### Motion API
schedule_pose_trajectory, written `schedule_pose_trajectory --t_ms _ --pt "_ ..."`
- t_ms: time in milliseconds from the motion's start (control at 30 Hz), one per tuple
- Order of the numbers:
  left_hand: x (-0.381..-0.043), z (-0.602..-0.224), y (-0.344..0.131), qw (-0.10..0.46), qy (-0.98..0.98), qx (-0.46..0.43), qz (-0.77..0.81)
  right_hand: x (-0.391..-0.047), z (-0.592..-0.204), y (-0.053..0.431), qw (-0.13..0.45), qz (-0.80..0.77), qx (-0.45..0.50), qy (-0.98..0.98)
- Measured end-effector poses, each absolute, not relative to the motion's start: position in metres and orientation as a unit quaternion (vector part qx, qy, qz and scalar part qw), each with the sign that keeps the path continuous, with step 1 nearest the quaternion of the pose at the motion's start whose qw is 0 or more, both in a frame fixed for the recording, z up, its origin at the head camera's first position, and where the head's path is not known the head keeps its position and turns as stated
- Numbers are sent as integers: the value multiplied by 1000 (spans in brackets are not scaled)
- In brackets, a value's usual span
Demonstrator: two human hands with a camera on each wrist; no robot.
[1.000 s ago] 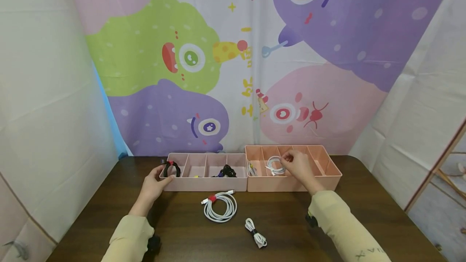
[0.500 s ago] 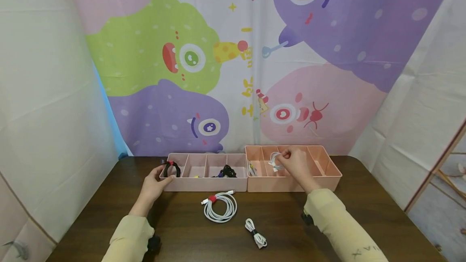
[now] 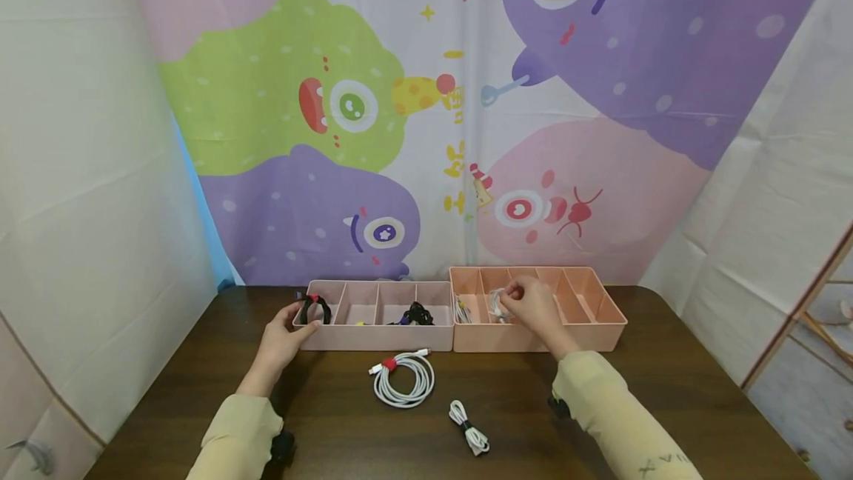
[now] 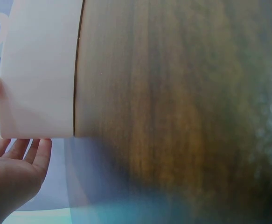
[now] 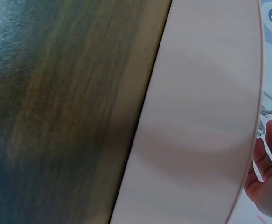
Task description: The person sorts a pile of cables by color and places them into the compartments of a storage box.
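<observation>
My left hand (image 3: 280,339) holds the left end of the pale pink divided box (image 3: 380,338), thumb at the front rim and fingers against the end wall. In the left wrist view those fingers (image 4: 42,154) touch the box's end. A black cable coil with a red tie (image 3: 316,310) sits in that end compartment. Over the peach divided box (image 3: 533,337), my right hand (image 3: 535,307) pinches a coiled white cable (image 3: 496,307) at its second compartment from the left. The right wrist view shows the cable (image 5: 266,112) between thumb and finger, just past the rim, partly hidden.
On the dark wood table (image 3: 333,435) lie a white cable coil with a red tie (image 3: 403,380) and a small white cable bundle with a black tie (image 3: 469,428). Black cables (image 3: 417,313) fill part of the pink box. Another cable (image 3: 462,310) is in the peach box's leftmost compartment.
My right hand has shifted slightly left with the white cable, which rose a little and then sank lower into the compartment. My left hand has stayed on the pink box.
</observation>
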State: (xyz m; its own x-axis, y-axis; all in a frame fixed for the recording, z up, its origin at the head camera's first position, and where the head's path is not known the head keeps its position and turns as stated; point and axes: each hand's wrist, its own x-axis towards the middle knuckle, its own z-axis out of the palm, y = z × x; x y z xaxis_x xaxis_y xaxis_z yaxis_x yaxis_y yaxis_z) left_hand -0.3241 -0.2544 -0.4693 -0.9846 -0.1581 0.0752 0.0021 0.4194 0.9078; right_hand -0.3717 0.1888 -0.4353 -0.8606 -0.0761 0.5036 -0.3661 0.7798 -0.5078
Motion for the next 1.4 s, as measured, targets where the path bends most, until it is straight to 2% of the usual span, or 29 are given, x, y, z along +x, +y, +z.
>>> schedule_pose_trajectory --t_ms 700,1400 --pt "-322 -469 -254 75 -847 51 -524 -373 -453 198 234 319 195 -898" --pt "-325 -471 -255 78 -846 45 -525 -368 -443 201 205 304 179 -913"
